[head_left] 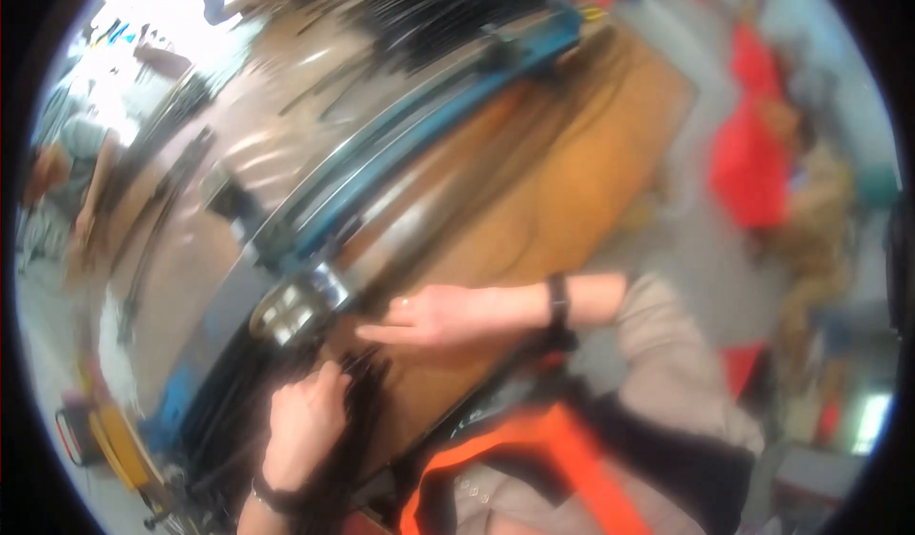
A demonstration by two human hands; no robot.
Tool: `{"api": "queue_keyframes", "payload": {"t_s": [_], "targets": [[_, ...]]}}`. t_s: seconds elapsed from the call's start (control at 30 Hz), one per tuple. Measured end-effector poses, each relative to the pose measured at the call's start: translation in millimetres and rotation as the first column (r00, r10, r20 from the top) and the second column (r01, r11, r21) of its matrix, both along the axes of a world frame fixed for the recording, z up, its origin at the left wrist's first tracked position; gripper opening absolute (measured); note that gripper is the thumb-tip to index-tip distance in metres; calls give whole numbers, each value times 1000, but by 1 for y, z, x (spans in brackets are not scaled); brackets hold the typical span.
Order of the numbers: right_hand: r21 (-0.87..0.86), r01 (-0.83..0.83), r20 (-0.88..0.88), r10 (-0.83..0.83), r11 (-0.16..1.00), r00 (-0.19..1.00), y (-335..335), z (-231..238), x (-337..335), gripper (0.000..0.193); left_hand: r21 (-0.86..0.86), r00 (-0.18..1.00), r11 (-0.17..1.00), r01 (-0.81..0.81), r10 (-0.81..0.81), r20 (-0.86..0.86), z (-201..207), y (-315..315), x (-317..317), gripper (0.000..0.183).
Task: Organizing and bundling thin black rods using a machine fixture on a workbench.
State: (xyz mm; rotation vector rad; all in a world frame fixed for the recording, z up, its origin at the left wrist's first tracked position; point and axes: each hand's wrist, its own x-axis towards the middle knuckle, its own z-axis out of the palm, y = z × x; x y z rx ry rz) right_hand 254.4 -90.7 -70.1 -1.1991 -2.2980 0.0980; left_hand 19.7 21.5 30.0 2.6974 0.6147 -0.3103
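My left hand (307, 423) is at the lower left of the table, fingers curled in; what they hold, if anything, is blurred. Thin dark strips (360, 368) lie right beside its fingertips. To its right, my right hand (437, 316) reaches leftward over the wooden tabletop (610, 144), index finger stretched out and apparently holding nothing. Just beyond the fingers of both hands sits a shiny metal block (329, 287) with a round, pale-faced part (286, 314) on its left. It stands at the near end of a long blue rail (419, 125).
Bundles of dark strips (448, 11) lie on the far side of the table. A person (81, 163) is at the far left edge, and another figure in red (753, 154) is at the right. A yellow object (119, 449) stands at lower left.
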Motion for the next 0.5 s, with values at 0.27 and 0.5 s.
{"api": "queue_keyframes", "payload": {"t_s": [0.27,0.5], "targets": [[57,-75,-94,80,996,992,-11,0,34,56,-353,999,936,-2,-17,-51,8,19,44,18],[-126,112,-721,-168,986,672,-18,-18,48,46,-229,990,965,-125,137,36,16,8,67,15]]}}
